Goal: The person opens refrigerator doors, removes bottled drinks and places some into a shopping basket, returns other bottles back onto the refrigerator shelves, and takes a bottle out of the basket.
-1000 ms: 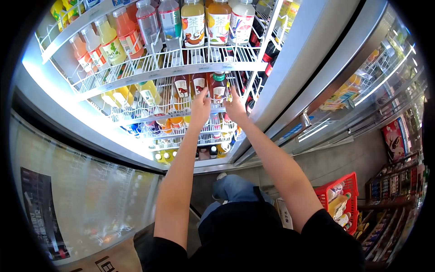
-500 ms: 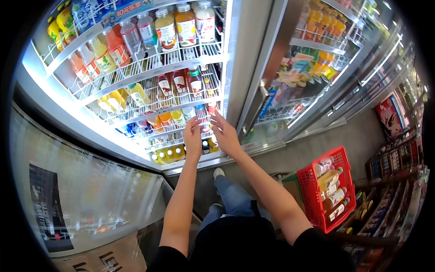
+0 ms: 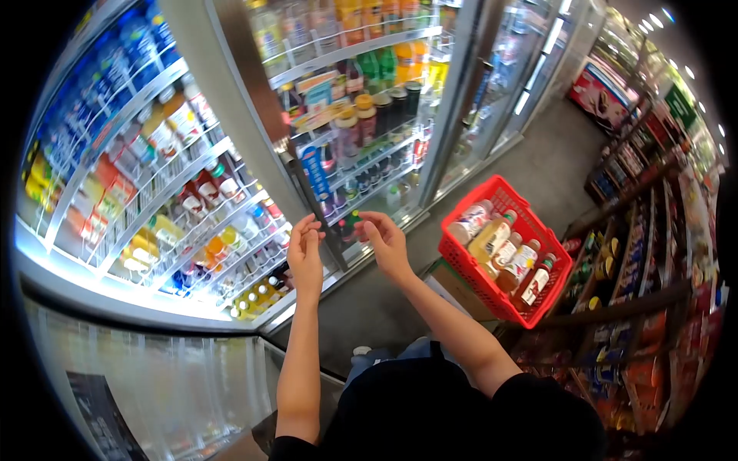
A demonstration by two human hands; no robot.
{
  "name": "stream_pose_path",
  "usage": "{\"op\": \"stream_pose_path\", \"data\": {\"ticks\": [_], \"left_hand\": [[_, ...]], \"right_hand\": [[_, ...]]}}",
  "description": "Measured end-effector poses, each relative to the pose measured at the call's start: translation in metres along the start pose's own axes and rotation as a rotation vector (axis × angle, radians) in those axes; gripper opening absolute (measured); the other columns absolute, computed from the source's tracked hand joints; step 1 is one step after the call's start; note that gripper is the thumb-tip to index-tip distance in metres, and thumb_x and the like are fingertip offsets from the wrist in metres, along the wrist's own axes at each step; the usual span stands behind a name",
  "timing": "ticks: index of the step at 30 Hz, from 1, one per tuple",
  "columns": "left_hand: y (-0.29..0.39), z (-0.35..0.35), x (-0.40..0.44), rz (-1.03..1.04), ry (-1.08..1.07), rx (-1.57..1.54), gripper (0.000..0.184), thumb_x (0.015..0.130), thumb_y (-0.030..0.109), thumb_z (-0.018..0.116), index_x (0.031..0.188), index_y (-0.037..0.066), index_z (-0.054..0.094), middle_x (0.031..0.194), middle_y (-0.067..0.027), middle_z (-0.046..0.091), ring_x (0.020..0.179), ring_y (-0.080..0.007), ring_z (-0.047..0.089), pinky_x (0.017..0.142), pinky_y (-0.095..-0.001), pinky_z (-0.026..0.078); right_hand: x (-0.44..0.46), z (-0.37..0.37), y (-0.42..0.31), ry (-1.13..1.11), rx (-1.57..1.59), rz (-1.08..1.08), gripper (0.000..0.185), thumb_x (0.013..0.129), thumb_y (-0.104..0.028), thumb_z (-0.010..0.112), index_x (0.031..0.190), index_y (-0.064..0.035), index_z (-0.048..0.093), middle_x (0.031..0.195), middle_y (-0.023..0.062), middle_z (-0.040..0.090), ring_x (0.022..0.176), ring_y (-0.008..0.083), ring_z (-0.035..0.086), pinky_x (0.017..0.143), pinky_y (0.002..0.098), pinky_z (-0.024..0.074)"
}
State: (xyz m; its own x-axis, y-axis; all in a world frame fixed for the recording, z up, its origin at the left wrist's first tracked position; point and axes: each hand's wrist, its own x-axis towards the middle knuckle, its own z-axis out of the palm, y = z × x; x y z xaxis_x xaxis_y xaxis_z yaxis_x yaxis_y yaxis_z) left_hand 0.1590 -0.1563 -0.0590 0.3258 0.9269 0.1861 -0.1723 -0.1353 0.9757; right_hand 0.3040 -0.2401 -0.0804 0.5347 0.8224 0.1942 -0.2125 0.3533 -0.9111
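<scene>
1. The left hand was held up empty, its fingers loosely curled and slightly apart.
2. The right hand was raised near it (bit of a gap between the two, fwiw), also empty, with its fingers bent and kinda parted.
3. Several bottles were loaded in the red basket, off to the right, well apart from the fingers of both hands.
4. Drinks were lined up on the lit cooler shelves, left of the left hand.
</scene>
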Motion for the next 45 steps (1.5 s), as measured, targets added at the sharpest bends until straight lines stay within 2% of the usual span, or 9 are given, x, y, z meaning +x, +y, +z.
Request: {"op": "stream_pose_path", "data": {"ticks": [6,12,20,23,28,32,38,42,45], "left_hand": [[-0.016,0.104,-0.020,-0.043,-0.191,-0.014,0.027,0.101,0.010,0.050,0.125,0.001,0.058,0.108,-0.0073,0.064,0.090,-0.0123,0.060,0.083,-0.0265,0.048],[-0.014,0.190,-0.053,-0.099,-0.359,-0.026,0.027,0.101,0.011,0.049,0.125,0.001,0.058,0.109,-0.0073,0.064,0.091,-0.0118,0.060,0.085,-0.0262,0.048],[-0.041,0.284,-0.107,-0.196,-0.562,-0.109,0.026,0.101,0.012,0.049,0.123,0.002,0.059,0.106,-0.0057,0.064,0.089,-0.0088,0.059,0.082,-0.0239,0.047],[-0.057,0.314,-0.138,-0.277,-0.620,-0.100,0.026,0.101,0.012,0.049,0.122,0.000,0.059,0.106,-0.0067,0.064,0.090,-0.0095,0.059,0.082,-0.0239,0.048],[-0.087,0.354,-0.183,-0.339,-0.704,-0.069,0.027,0.100,0.011,0.050,0.124,0.000,0.058,0.108,-0.0074,0.065,0.089,-0.0093,0.060,0.080,-0.0228,0.048],[-0.090,0.387,-0.192,-0.321,-0.832,-0.069,0.030,0.099,0.010,0.051,0.128,0.000,0.056,0.114,-0.0103,0.064,0.097,-0.0121,0.061,0.082,-0.0244,0.049],[-0.101,0.417,-0.198,-0.584,-1.047,-0.090,0.046,0.099,0.008,0.050,0.144,0.000,0.041,0.136,-0.0186,0.054,0.121,-0.0188,0.055,0.100,-0.0285,0.045],[-0.107,0.433,-0.213,-0.563,-1.131,0.029,0.052,0.099,0.005,0.047,0.148,-0.002,0.032,0.147,-0.0217,0.042,0.129,-0.0241,0.049,0.105,-0.0307,0.041],[-0.109,0.440,-0.216,-0.635,-1.231,0.093,0.058,0.098,0.003,0.047,0.151,-0.003,0.024,0.142,-0.0191,0.046,0.122,-0.0193,0.051,0.100,-0.0296,0.043]], "right_hand": [[-0.025,-0.102,-0.050,0.217,-0.088,-0.095,0.029,0.101,-0.020,0.053,0.122,0.0011,0.057,0.101,0.0087,0.067,0.088,0.0133,0.062,0.078,0.0264,0.0491],[-0.055,-0.181,-0.086,0.349,-0.106,-0.099,0.027,0.101,-0.016,0.052,0.121,0.0016,0.057,0.101,0.0070,0.066,0.091,0.0119,0.062,0.080,0.0259,0.0506],[-0.107,-0.271,-0.102,0.483,-0.148,-0.102,0.026,0.100,-0.015,0.054,0.122,0.0001,0.057,0.103,0.0074,0.067,0.096,0.0133,0.063,0.085,0.0275,0.0508],[-0.130,-0.309,-0.115,0.564,-0.296,-0.104,0.027,0.101,-0.016,0.053,0.122,0.0010,0.056,0.105,0.0088,0.065,0.098,0.0147,0.062,0.088,0.0295,0.0501],[-0.171,-0.370,-0.126,0.783,-0.307,-0.105,0.025,0.099,-0.012,0.054,0.120,0.0013,0.059,0.113,0.0092,0.065,0.109,0.0165,0.061,0.096,0.0303,0.0468],[-0.184,-0.409,-0.132,0.872,-0.337,-0.073,0.036,0.099,-0.012,0.050,0.132,0.0016,0.052,0.132,0.0134,0.057,0.125,0.0213,0.053,0.107,0.0338,0.0398],[-0.185,-0.434,-0.134,0.999,-0.255,0.108,0.042,0.096,-0.009,0.049,0.137,0.0033,0.046,0.137,0.0192,0.053,0.131,0.0244,0.048,0.110,0.0353,0.0368],[-0.178,-0.461,-0.128,0.956,-0.348,0.302,0.048,0.092,-0.009,0.053,0.136,0.0040,0.044,0.126,0.0199,0.059,0.115,0.0259,0.059,0.098,0.0368,0.0470],[-0.168,-0.462,-0.133,0.935,-0.191,0.434,0.038,0.091,-0.011,0.056,0.125,0.0047,0.051,0.112,0.0169,0.064,0.096,0.0247,0.066,0.080,0.0377,0.0543]]}}
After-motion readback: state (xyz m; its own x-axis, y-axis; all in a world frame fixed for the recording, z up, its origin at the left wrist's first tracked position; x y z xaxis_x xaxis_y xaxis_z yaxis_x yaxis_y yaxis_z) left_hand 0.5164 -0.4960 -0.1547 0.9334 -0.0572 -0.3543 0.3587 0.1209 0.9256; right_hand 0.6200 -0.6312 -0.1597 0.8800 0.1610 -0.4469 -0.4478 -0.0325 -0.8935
